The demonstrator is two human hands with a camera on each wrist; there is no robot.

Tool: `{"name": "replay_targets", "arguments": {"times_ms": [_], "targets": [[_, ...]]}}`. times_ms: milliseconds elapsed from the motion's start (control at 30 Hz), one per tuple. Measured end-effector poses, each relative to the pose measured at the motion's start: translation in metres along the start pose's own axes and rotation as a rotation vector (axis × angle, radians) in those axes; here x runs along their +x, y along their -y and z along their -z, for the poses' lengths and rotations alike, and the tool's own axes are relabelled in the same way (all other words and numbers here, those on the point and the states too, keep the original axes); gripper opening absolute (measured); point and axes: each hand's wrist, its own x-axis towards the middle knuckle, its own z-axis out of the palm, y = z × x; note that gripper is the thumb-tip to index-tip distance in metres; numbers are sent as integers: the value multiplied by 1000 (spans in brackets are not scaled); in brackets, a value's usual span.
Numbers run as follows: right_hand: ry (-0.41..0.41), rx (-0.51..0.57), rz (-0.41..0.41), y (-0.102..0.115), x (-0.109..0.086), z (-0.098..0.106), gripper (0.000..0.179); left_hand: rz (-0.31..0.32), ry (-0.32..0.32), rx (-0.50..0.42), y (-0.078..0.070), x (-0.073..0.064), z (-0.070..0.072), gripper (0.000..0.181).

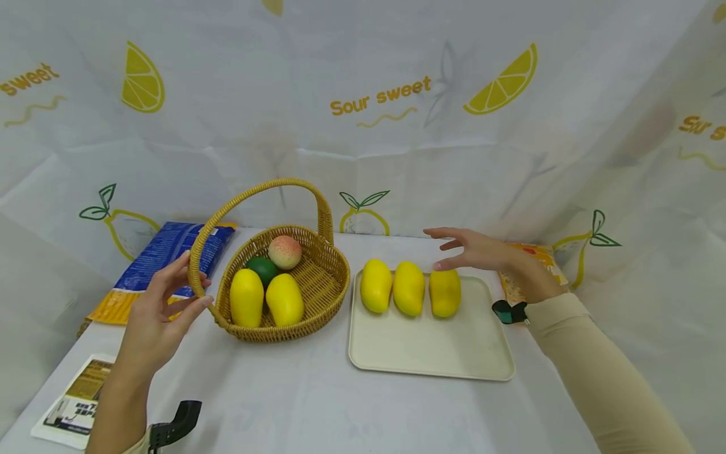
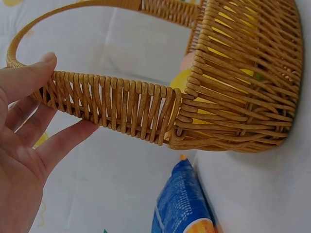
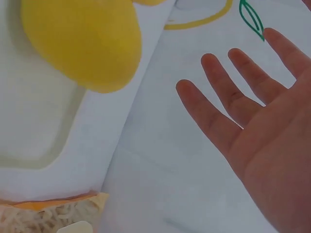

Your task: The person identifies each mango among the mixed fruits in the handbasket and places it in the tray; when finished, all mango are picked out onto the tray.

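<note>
A wicker basket (image 1: 334,277) stands left of centre with two yellow mangoes (image 1: 246,297), a green fruit (image 1: 262,268) and a peach (image 1: 285,251) inside. My left hand (image 1: 193,284) pinches the low left part of its arched handle (image 1: 227,211); in the left wrist view the thumb (image 2: 46,63) lies on the handle (image 2: 112,104) and a finger (image 2: 73,133) beneath it. Three yellow mangoes lie in a row at the back of a cream tray (image 1: 431,347). My right hand (image 1: 439,249) hovers flat and open, holding nothing, just above the rightmost mango (image 1: 445,292).
A blue bag (image 1: 164,252) lies behind the basket at the left. An orange packet (image 1: 539,258) sits right of the tray, under my right wrist. A printed leaflet (image 1: 79,403) lies at the front left corner. A lemon-print cloth hangs behind the white table.
</note>
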Motion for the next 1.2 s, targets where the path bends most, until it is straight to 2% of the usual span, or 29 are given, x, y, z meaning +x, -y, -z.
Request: {"name": "replay_targets", "arguments": {"times_ms": [367, 600, 833, 967, 1200], "targets": [[48, -70, 96, 43, 22, -9, 78, -3, 1, -2, 1, 0, 1, 94], [94, -69, 147, 75, 33, -18, 76, -56, 20, 25, 4, 1, 2, 92], [148, -33, 254, 100, 47, -33, 73, -22, 18, 5, 3, 1, 0, 90], [159, -31, 266, 111, 54, -42, 72, 10, 9, 5, 1, 0, 0, 91], [153, -27, 304, 132, 65, -54, 71, 12, 4, 10, 1, -1, 0, 91]]}}
